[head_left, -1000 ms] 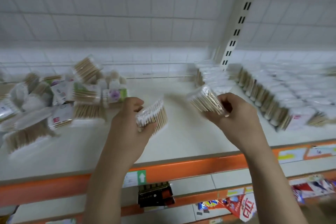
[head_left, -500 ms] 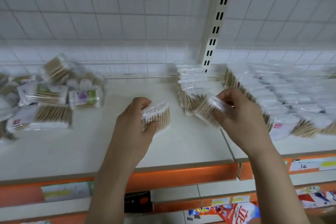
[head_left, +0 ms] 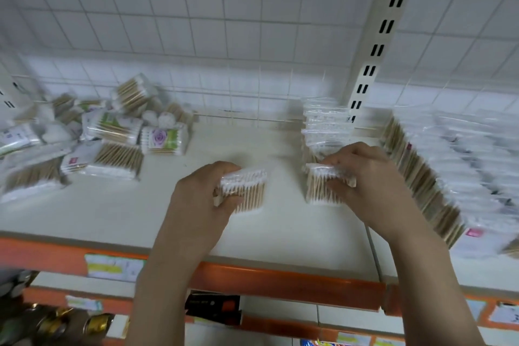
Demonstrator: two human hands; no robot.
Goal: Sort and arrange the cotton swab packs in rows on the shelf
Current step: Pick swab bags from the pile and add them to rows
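Observation:
My left hand [head_left: 200,199] grips a clear pack of wooden cotton swabs [head_left: 248,188] just above the white shelf [head_left: 146,211]. My right hand [head_left: 370,180] holds a second swab pack [head_left: 320,185] upright at the front end of a short row of standing packs [head_left: 323,126]. A loose heap of mixed swab packs [head_left: 106,135] lies at the left rear of the shelf. Long neat rows of packs [head_left: 443,166] fill the shelf section to the right.
A slotted upright post [head_left: 376,45] rises behind the short row. A wire grid backs the shelf. The orange shelf edge [head_left: 280,281] carries price labels. Lower shelves hold other goods, including gold-capped items [head_left: 56,323] at bottom left.
My right hand has brought its pack down and turned it upright against the front of the short row. My left hand still holds its pack, a little closer to the row.

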